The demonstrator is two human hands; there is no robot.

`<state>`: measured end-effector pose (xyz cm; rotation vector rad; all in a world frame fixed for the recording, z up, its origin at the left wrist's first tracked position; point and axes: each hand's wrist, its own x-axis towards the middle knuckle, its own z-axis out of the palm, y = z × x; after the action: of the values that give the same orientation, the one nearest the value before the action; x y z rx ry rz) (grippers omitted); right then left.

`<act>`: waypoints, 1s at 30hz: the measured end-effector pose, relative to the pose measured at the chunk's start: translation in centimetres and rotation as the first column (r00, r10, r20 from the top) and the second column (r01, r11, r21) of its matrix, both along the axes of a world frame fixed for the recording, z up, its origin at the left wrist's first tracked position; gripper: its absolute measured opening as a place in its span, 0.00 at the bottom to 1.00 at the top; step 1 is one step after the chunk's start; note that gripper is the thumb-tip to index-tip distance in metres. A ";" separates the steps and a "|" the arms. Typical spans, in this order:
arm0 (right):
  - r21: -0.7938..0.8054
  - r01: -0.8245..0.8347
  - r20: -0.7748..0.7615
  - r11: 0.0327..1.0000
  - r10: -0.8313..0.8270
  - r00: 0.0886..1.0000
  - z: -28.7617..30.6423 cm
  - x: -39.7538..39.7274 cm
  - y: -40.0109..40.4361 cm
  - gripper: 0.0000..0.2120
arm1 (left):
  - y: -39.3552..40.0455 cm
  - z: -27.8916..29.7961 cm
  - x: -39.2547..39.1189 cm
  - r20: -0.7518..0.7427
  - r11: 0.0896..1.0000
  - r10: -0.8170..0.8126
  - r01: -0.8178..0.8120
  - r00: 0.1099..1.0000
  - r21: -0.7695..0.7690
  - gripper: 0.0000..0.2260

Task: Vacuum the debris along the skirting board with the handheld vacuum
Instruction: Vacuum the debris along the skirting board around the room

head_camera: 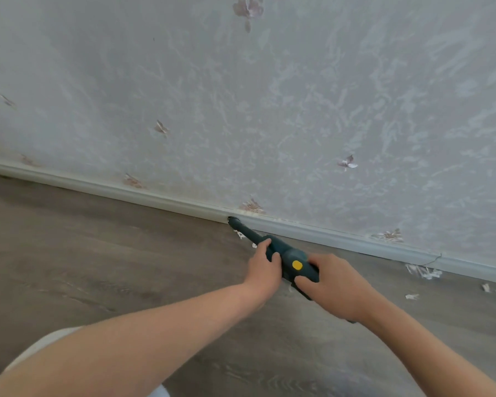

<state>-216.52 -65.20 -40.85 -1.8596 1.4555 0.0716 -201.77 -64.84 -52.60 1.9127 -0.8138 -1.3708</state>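
A dark teal handheld vacuum with a yellow button points up and left, its nozzle tip touching the foot of the white skirting board. My left hand grips the front of the vacuum's body, just behind the nozzle. My right hand holds the rear handle, which it mostly hides. Small white scraps of debris lie on the floor right beside the nozzle. A larger heap of white debris lies against the skirting board further right, with two loose scraps near it.
Grey-brown wood-look floor stretches to the left and towards me. The textured pale wall with flower motifs rises above the skirting board. A thin wire hangs by the board at the right. My pale-clad knee shows at the bottom left.
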 end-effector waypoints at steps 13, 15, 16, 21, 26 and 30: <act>-0.132 0.007 0.002 0.991 -0.006 1.000 2.0 -3.8 0.4 0.09 | -0.4 2.2 -3.5 0.111 0.988 -0.092 0.104 0.990 -0.111 0.23; -0.138 0.001 -0.043 0.990 -0.007 0.999 2.4 -5.3 0.5 0.09 | -0.3 2.6 -4.3 0.068 0.973 -0.191 0.198 0.979 -0.115 0.24; -0.140 0.005 -0.059 0.990 -0.014 0.998 2.6 -6.1 0.6 0.08 | -0.1 2.9 -4.5 0.081 0.954 -0.266 0.274 0.961 -0.117 0.25; -0.116 0.057 -0.048 0.992 -0.063 0.997 3.3 -8.1 0.2 0.07 | 0.2 3.5 -3.1 0.527 0.770 -0.487 0.628 0.697 -0.119 0.28; -0.101 0.038 0.013 0.994 -0.036 0.999 3.0 -5.4 -0.8 0.09 | -0.3 2.6 1.0 0.629 0.722 -0.455 0.674 0.631 -0.154 0.29; -0.092 0.009 0.065 0.996 -0.003 0.998 2.1 -1.7 -1.2 0.10 | 0.6 1.2 3.1 0.614 0.784 -0.434 0.613 0.659 -0.104 0.29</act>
<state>-218.23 -66.38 -38.72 -1.9132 1.4412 -0.0588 -198.72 -64.27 -51.44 1.9093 -1.8993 -0.8639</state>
